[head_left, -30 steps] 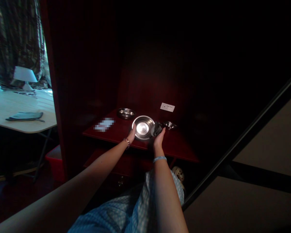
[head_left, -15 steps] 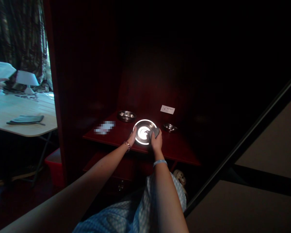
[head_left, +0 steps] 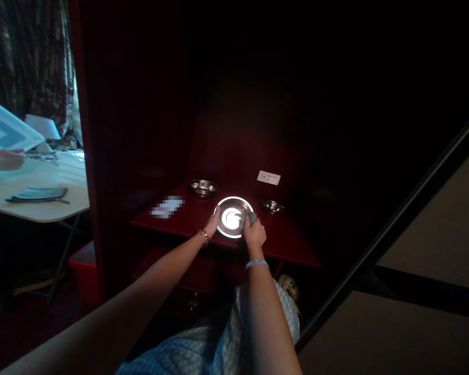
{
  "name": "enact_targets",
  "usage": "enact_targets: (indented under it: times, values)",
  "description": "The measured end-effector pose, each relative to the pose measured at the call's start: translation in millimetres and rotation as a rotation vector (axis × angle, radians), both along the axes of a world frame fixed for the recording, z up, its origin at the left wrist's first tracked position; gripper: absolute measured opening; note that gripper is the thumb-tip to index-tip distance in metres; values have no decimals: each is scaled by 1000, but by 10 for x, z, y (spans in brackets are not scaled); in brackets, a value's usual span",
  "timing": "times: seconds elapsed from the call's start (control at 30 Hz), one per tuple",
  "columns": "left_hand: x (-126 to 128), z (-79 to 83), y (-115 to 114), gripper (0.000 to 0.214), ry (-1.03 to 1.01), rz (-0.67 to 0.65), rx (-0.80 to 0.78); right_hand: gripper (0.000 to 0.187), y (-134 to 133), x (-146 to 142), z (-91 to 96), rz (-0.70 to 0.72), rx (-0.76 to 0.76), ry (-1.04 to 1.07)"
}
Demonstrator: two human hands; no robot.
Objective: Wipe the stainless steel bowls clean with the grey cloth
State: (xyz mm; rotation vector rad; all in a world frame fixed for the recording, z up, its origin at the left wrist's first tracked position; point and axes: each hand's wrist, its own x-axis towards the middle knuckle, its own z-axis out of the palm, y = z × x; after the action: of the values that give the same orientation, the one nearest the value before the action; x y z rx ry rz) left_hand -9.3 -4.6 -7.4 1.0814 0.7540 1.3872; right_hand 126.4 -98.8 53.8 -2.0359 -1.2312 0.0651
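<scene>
A round, shiny metal dish (head_left: 225,229) is held tilted toward me above the front of the dark red desk (head_left: 285,242), bright with reflected light. My left hand (head_left: 211,225) grips its left rim, thumb on the inner side. My right hand (head_left: 255,234) is closed around a grey cloth (head_left: 252,215) at the dish's right rim; most of the cloth is hidden by the fingers. Behind the dish, a metal bowl (head_left: 203,189) stands to the left and a smaller one (head_left: 272,207) to the right.
A white socket plate (head_left: 269,177) is on the back wall. A blurred-out item (head_left: 167,207) lies on the desk's left. Beyond the partition, another person's hand (head_left: 5,160) holds a translucent sheet-like thing (head_left: 13,127) over a pale table (head_left: 42,208). A red bin (head_left: 85,271) stands below.
My right hand and the cloth have moved from the dish's inside to its right rim. The dish is slightly lower. At left, the other person's hand and translucent thing have moved right.
</scene>
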Motion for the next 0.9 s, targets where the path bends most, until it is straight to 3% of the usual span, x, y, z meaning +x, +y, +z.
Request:
enact_targets:
  times: [0.27,0.43,0.5,0.8,0.9]
  values:
    - [-3,-25,20,75,108,132,-106,53,25,10,-34,19,-51,75]
    - [8,-10,45,78,19,97,-132,55,126,16,-164,313,-55,389]
    - [11,-14,64,76,-4,88,-131,55,164,17,-210,369,-54,477]
    - [29,-12,60,60,10,60,-108,44,258,36,-305,411,-95,684]
    - [30,-19,60,54,15,103,-131,41,263,59,-310,364,-44,614]
